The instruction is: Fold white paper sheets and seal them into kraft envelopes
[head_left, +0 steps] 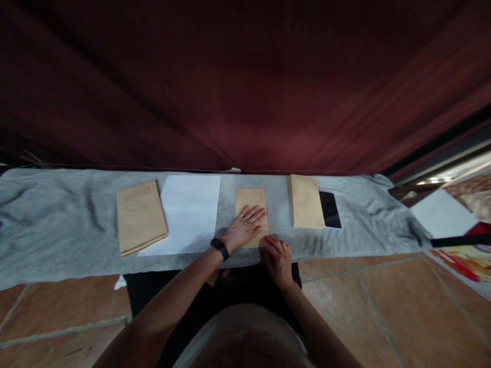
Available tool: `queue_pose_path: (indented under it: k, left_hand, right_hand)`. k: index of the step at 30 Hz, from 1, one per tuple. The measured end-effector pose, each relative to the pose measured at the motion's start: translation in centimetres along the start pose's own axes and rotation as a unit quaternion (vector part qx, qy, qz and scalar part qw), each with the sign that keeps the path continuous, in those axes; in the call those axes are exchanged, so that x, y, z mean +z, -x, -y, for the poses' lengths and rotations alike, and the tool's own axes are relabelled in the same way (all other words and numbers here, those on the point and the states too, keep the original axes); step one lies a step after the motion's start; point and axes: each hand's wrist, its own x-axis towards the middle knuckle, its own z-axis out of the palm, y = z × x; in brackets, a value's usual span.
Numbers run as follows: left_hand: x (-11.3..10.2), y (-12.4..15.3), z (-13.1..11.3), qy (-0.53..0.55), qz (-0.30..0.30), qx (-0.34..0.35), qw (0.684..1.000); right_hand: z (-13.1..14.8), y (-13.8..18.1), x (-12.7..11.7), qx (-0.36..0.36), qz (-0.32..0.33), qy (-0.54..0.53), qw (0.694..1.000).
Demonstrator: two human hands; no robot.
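A brown paper envelope [246,197] with small red print lies on the grey cloth in front of me. My left hand [246,225], with a black band on its wrist, rests flat across the middle of it, fingers stretched to the right. At the envelope's lower right corner is my right hand [279,259], its fingers bent and the fingertips touching the edge. Whether those fingers pinch the paper cannot be made out. White paper sheets [194,209] lie to the left, partly under a stack of brown envelopes [140,217]. Another envelope stack [307,202] lies to the right.
A dark-screened phone [330,210] sits partly under the right stack. The grey cloth [364,220] covers a long narrow surface, with a dark red curtain [245,102] behind it. A white flat object [445,217] is at the far right, above the tiled floor [387,301].
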Motion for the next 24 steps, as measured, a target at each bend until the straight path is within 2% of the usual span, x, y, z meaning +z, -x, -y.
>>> queue_pose_path:
  k: [5, 15, 19, 24]
  left_hand:
    - [-0.2, 1.7, -1.2, 0.004, -0.01, 0.019, 1.0]
    - [-0.4, 4.2, -2.9, 0.008, 0.017, 0.037, 0.999]
    - [-0.2, 3.2, -2.5, 0.005, 0.023, 0.027, 0.999]
    - [0.1, -0.3, -1.2, -0.007, 0.02, -0.025, 0.999]
  right_hand:
    - [0.1, -0.1, -0.1, 0.001, 0.0, -0.003, 1.0]
    - [0.1, -0.2, 0.0, -0.012, -0.011, 0.003, 1.0]
    - [-0.1, -0.1, 0.2, -0.013, -0.017, 0.003, 1.0]
    - [-0.2, -0.1, 0.2, -0.015, -0.017, -0.004, 1.0]
